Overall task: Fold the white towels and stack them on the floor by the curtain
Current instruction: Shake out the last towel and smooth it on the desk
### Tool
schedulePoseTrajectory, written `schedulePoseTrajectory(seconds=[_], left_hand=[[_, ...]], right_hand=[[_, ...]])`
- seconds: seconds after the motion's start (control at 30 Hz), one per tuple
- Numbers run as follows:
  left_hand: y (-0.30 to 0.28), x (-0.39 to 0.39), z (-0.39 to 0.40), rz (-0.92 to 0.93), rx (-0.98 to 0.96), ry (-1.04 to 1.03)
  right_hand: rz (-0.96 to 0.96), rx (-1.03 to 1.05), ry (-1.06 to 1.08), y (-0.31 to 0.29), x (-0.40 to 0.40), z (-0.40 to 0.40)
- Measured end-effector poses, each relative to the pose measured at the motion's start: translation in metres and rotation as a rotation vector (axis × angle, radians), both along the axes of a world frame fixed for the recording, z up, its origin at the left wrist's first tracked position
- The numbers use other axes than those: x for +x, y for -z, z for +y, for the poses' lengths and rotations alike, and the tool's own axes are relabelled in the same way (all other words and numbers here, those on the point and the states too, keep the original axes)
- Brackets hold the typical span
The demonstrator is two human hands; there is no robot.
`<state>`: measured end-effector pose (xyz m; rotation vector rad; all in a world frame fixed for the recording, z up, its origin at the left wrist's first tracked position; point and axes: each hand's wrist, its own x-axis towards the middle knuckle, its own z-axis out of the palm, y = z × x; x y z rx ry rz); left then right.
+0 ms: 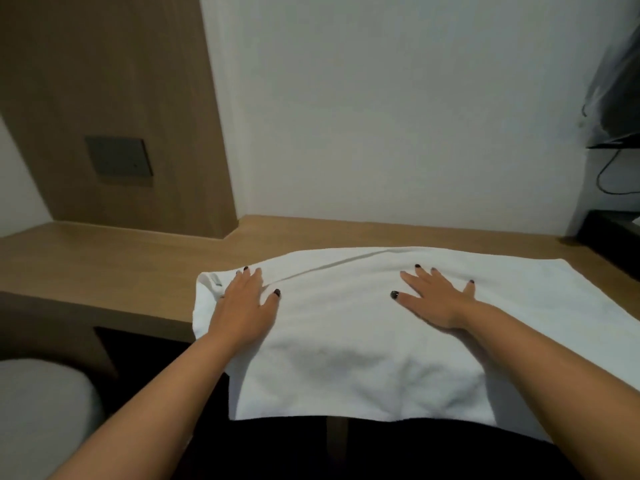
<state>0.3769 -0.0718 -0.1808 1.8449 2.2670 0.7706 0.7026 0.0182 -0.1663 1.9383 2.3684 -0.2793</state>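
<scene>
A white towel point(346, 341) lies spread over a wooden desk point(121, 268), its near edge hanging over the desk's front. My left hand point(244, 306) lies flat on the towel's left end, fingers straight. My right hand point(436, 299) presses flat on the towel right of centre, fingers spread. A long crease runs across the towel's far part between the two hands. Neither hand grips the cloth. No curtain or towel stack is in view.
A white wall point(398, 116) rises behind the desk, with a wooden panel point(114, 98) carrying a dark switch plate point(119, 161) at the left. A dark object with a cable point(613, 133) hangs at the far right. A grey cushioned seat point(38, 410) sits low left.
</scene>
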Motion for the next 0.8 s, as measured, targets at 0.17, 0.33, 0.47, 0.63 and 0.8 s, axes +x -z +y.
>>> schedulePoseTrajectory(seconds=[0.17,0.33,0.47,0.63,0.8], left_hand=[[0.003,0.004,-0.005,-0.2,0.214,-0.09],[0.005,-0.002,-0.019,-0.569,0.682,-0.069],[-0.004,-0.02,-0.03,-1.012,0.768,-0.177],[0.004,-0.027,-0.053,-1.014,0.765,-0.314],[0.019,-0.016,-0.058,-1.201,0.619,-0.586]], right_hand=[[0.002,0.174,-0.035,-0.02,-0.067,0.008],[0.44,0.221,-0.459,-0.026,-0.187,-0.022],[0.409,0.232,-0.558,-0.022,-0.245,-0.028],[0.22,0.251,-0.678,-0.022,-0.272,-0.037],[0.128,0.384,-0.68,-0.018,-0.282,-0.039]])
